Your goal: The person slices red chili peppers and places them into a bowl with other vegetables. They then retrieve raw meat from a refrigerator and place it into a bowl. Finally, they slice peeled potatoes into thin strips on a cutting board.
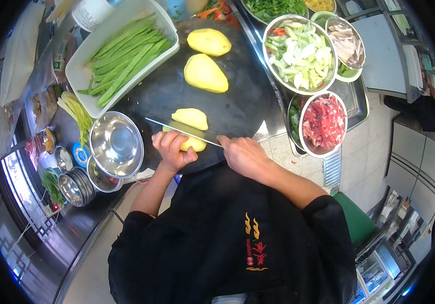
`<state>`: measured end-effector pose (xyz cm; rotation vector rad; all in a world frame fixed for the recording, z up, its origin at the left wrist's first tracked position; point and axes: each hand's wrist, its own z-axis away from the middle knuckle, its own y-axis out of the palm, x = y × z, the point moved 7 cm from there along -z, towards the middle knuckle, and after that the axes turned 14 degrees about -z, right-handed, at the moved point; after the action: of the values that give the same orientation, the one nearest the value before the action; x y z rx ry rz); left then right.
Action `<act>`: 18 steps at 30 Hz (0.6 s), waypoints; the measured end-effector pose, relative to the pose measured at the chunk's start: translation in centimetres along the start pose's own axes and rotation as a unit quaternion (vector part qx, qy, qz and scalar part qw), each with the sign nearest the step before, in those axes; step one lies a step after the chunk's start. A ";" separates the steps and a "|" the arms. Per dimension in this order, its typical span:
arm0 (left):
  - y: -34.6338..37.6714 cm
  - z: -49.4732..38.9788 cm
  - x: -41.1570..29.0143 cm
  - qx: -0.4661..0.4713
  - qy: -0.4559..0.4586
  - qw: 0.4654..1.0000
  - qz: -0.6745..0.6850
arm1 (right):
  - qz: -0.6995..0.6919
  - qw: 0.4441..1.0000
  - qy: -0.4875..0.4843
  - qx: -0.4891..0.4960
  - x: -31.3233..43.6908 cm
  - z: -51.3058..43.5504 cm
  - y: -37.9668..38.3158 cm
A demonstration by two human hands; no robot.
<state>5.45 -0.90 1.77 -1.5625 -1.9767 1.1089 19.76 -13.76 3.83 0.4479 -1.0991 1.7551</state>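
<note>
My right hand (246, 155) is closed on the handle of a kitchen knife (181, 131), whose blade stands across a peeled potato (193, 143) on the dark round chopping board (232, 110). At the left end of that potato, my left hand (172, 148) grips it with curled fingers and thumb. A cut potato piece (190, 118) lies just beyond the blade. Two whole peeled potatoes, a larger one (205, 73) and another (209, 41), rest farther up the board. Whether the blade has entered the potato is hard to tell.
A white plastic tub (126, 85) of flat green beans and an empty steel bowl (116, 144) stand left. Right of the board are steel bowls of sliced vegetables (333, 72) and raw sliced meat (344, 131). Stacked steel bowls (74, 189) sit at the lower left.
</note>
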 end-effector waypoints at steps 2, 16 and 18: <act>-0.1 0.0 0.0 -0.018 0.001 1.000 0.002 | 0.009 1.000 -0.007 -0.003 0.4 -0.1 -0.2; 0.5 0.5 0.5 0.012 -0.007 1.000 0.007 | -0.004 0.998 -0.045 -0.041 2.7 5.7 -3.5; 0.4 0.5 0.5 -0.007 -0.004 1.000 0.012 | -0.012 0.998 -0.043 -0.040 2.4 5.2 -3.2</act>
<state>5.17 -0.56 1.09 -1.5947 -1.9806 1.1142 20.59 -16.47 9.79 0.4895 -1.2151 1.6767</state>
